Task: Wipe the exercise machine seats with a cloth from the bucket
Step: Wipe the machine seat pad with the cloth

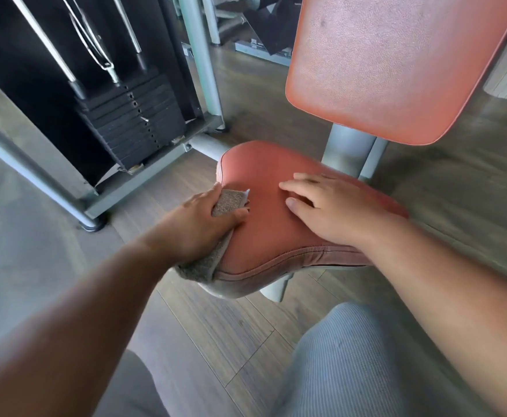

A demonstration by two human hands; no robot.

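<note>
We see the grey-brown cloth (pixel 216 236) draped over the left edge of the red seat (pixel 264 212), our left hand (pixel 198 224) clamped on it. Our right hand (pixel 333 209) lies flat on the seat top, fingers spread (holding nothing). The backrest (pixel 396 61) rises behind; the weight stack (pixel 132 118) stands left.
</note>
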